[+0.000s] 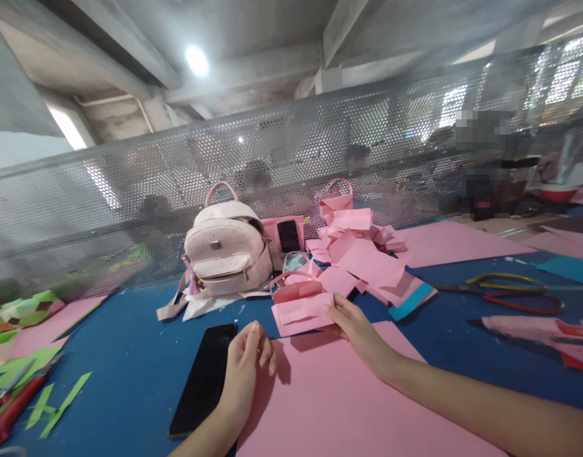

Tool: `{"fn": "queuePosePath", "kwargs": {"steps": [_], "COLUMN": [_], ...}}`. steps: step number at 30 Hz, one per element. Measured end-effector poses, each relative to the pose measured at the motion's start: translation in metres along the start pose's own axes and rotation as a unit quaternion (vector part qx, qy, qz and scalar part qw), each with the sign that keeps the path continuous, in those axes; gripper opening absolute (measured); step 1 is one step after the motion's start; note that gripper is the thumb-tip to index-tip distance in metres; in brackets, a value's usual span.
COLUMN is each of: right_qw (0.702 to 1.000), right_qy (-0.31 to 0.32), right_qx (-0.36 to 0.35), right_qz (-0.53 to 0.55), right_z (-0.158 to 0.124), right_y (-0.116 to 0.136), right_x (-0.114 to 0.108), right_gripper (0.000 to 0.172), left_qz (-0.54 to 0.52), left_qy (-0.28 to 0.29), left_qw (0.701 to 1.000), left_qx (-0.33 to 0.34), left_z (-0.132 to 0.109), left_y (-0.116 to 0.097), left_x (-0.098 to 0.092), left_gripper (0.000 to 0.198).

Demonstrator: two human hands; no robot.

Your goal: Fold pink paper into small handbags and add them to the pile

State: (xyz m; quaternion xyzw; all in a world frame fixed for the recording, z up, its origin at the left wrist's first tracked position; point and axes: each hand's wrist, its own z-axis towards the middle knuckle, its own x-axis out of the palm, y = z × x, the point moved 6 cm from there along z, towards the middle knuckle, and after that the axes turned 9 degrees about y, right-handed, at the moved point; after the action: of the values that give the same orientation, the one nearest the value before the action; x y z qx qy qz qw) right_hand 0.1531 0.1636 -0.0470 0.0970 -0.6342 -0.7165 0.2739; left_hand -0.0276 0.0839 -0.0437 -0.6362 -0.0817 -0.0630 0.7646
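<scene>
My right hand [355, 330] pinches the right edge of a small pink paper bag [301, 311] with a thin loop handle, holding it just above the far edge of a large pink paper sheet [358, 393]. My left hand [250, 358] is loosely curled over that sheet's left edge. Its fingers are a little apart with nothing visible in them. Right beside it, partly covered by the hand, lies a black phone [203, 377]. Behind the small bag is a heap of cut and folded pink paper pieces [358, 254].
A pale pink backpack [229, 251] stands before a perforated metal screen [291, 149]. A second phone [288, 236] leans beside it. Yellow-and-red-handled scissors [510, 292] and a pink glue gun [534, 330] lie right. Red-handled scissors [18, 406] and green paper strips [58, 406] lie left on the blue table [124, 362].
</scene>
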Motion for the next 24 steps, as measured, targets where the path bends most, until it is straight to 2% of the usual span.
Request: {"fn": "queuePosePath", "kwargs": {"steps": [9,17,24], "right_qw": [0.999,1.000,1.000], "right_qy": [-0.004,-0.006,-0.014], "right_qx": [-0.010,-0.006,-0.011], "right_qz": [-0.044,-0.024,-0.026], "right_z": [0.0015,0.0005,0.0000], "right_y": [-0.0041,-0.0015,-0.0013], "right_x": [-0.0060,-0.0033,-0.0038], "right_gripper": [0.037,0.040,0.040], "left_qz": [-0.022,-0.079,-0.081], "left_qy": [0.003,0.030,0.038], "left_qw": [1.000,0.996,0.996], "left_qx": [-0.014,-0.013,-0.003], "left_z": [0.0011,0.0021,0.0058], "left_y": [0.0028,0.0001,0.0083], "left_x": [-0.0016,0.0044,-0.0014], "left_gripper": [0.046,0.041,0.030]}}
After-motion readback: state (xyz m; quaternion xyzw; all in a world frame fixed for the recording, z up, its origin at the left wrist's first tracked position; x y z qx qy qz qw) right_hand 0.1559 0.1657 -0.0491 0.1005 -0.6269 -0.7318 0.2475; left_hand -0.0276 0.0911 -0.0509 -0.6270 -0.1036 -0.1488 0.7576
